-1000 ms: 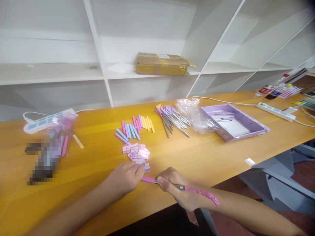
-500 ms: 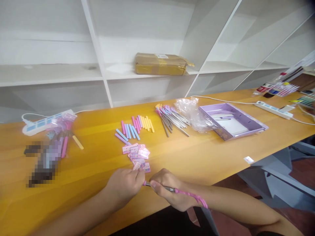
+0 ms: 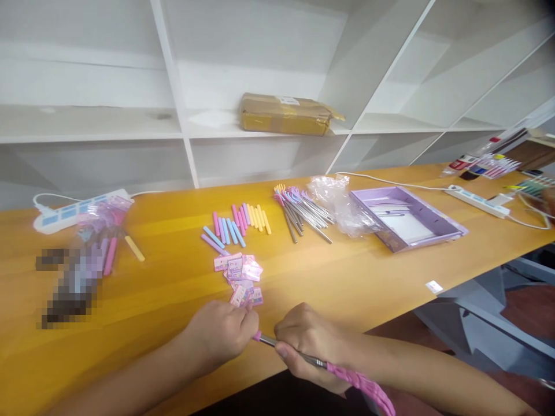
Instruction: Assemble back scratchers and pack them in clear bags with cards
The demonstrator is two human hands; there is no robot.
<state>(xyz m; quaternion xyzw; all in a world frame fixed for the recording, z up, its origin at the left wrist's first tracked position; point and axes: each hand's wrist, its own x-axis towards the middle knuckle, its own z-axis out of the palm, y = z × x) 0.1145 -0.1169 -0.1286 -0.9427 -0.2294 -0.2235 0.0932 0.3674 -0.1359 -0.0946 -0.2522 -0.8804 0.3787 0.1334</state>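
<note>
In the head view my left hand [image 3: 228,328] is closed round a pink sleeve, mostly hidden in the fist, with only its pink end [image 3: 257,335] showing. A thin metal rod runs from that end to my right hand [image 3: 310,341], whose fingers and thumb wrap round it. Beyond the right hand the rod carries a long, ridged pink head [image 3: 362,384], like a back scratcher's. Just past my left hand lie printed pink cards [image 3: 238,277] in a loose pile. Loose pink, blue, purple and yellow sleeves [image 3: 229,228] lie behind them.
Metal rods with coloured heads [image 3: 303,211] are heaped beside crumpled clear plastic [image 3: 338,202] and a purple tray [image 3: 446,222]. At the left, a power strip [image 3: 65,216] lies near bagged items. A cardboard box [image 3: 286,115] sits on the shelf; another power strip [image 3: 472,201] is right.
My right hand has shifted right and slightly down, so the hands are a bit farther apart. The pink head now reaches lower right. More rod shows near the left fist.
</note>
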